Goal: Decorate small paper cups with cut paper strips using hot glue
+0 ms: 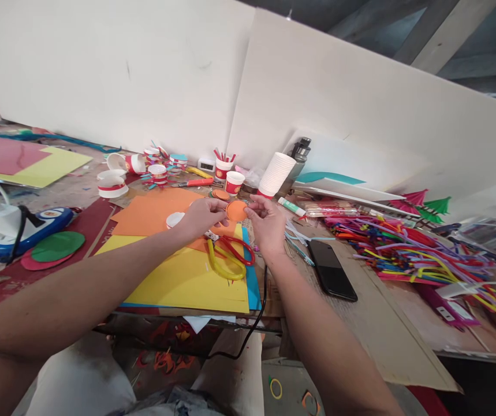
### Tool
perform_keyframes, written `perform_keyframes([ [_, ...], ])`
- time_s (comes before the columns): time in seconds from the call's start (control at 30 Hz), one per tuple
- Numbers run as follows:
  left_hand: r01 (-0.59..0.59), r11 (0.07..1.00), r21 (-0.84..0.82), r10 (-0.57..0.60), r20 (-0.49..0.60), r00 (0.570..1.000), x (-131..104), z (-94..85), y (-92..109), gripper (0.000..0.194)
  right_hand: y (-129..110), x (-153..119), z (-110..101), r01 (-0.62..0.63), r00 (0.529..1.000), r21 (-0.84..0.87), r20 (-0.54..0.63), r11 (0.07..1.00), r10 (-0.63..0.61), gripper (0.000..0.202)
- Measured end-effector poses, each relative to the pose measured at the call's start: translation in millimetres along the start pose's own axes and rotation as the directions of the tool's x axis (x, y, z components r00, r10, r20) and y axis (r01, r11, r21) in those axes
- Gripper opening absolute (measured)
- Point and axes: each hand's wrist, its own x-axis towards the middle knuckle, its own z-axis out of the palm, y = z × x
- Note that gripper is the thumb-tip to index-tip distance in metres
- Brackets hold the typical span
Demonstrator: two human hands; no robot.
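Note:
Between my two hands is a small orange paper disc (236, 211), pinched at its left edge by my left hand (204, 216) and at its right edge by my right hand (267, 221). Just below lie scissors (227, 260) with one red and one yellow handle; their blades are largely hidden under my left hand. Orange paper sheets (144, 215) and yellow paper (182, 283) are spread beneath, over a blue sheet (254, 289). A white round piece (175, 219) rests beside my left wrist. More orange discs (219, 195) sit behind my fingers.
A stack of paper cups (276, 174) leans behind my right hand, near a single cup (234, 182) and a glue stick (291, 206). A phone (331, 270) lies to the right, with pipe cleaners (416, 248) beyond. A blue power strip (31, 234) is at left. A black cable (260, 323) hangs over the edge.

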Motion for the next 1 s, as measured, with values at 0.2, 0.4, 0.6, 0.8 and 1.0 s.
perform_keyframes([
  [0.2, 0.000, 0.999, -0.042, 0.001, 0.011, 1.000, -1, 0.8, 2, 0.023, 1, -1, 0, 0.049, 0.999, -0.046, 0.005, 0.998, -0.049, 0.031],
  [0.4, -0.071, 0.996, -0.057, 0.076, 0.084, 0.994, 1, -1.3, -2, 0.019, -8, -2, -6, 0.141, 0.988, -0.247, -0.021, 0.959, -0.150, 0.026],
  [0.6, -0.158, 0.986, -0.043, 0.162, 0.116, 0.980, 9, -6.2, -15, 0.024, -2, 2, -6, -0.001, 0.996, -0.098, 0.092, 0.995, 0.010, 0.028],
  [0.8, -0.126, 0.991, -0.046, 0.130, 0.101, 0.986, 6, -4.4, -13, 0.025, 7, 4, -2, -0.205, 0.971, 0.087, 0.145, 0.975, 0.191, 0.025],
  [1.0, -0.126, 0.990, -0.055, 0.131, 0.093, 0.987, 4, -1.3, -11, 0.019, 6, 2, 0, -0.262, 0.962, 0.148, 0.124, 0.954, 0.245, 0.027],
])
